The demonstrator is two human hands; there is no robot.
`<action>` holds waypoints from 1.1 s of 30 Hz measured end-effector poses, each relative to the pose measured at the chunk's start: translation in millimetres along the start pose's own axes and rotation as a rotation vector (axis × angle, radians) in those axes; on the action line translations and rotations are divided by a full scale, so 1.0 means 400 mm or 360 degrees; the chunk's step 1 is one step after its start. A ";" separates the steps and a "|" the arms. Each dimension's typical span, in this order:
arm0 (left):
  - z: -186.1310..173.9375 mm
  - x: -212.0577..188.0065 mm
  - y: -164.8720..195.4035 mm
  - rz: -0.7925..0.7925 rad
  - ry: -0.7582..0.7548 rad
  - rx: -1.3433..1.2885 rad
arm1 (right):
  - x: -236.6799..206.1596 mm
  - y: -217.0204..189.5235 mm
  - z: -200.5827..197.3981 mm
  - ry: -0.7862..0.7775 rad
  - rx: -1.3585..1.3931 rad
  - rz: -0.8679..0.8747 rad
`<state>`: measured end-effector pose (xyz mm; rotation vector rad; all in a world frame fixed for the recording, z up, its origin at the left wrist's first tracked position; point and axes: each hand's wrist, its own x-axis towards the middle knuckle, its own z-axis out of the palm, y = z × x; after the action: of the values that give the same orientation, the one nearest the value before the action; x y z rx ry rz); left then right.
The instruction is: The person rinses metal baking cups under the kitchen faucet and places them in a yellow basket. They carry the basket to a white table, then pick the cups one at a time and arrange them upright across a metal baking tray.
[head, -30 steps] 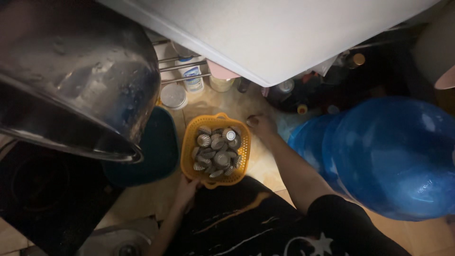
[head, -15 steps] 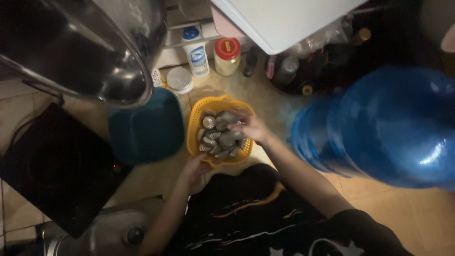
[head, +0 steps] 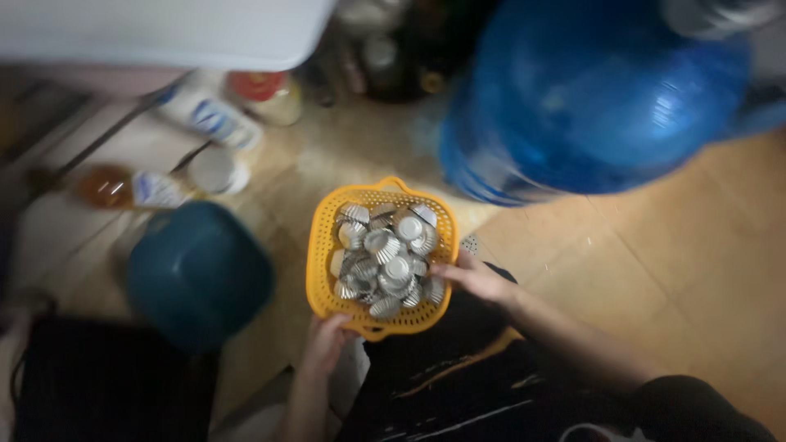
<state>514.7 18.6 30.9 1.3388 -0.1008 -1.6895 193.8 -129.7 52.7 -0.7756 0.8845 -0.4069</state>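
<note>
Yellow basket [head: 323, 270] of fluted metal moulds [head: 385, 260] now sits closer — left hand [head: 326, 342] grips its near rim, right hand [head: 471, 277] has shifted to clasp the side.

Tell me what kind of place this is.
Probably a home kitchen floor: a yellow basket of small fluted metal moulds, a big blue water jug, and sauce bottles on tiles.

The basket [head: 381, 258] sits on the floor [head: 655, 245] with small metal cups [head: 385, 258] in it. A tub [head: 199, 274] lies to its left, a big water jug [head: 589, 98] behind to the right, and bottles [head: 205, 119] behind to the left.
</note>
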 end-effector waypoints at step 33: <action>1.522 -0.669 -0.969 0.0629 -0.4078 0.1490 | -1.306 0.874 0.145 0.3934 0.2435 -0.1871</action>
<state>-215.3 138.8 242.8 -1.1975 -2.3922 -1.7672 -61.3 446.2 93.5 -1.0805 -1.1420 2.1966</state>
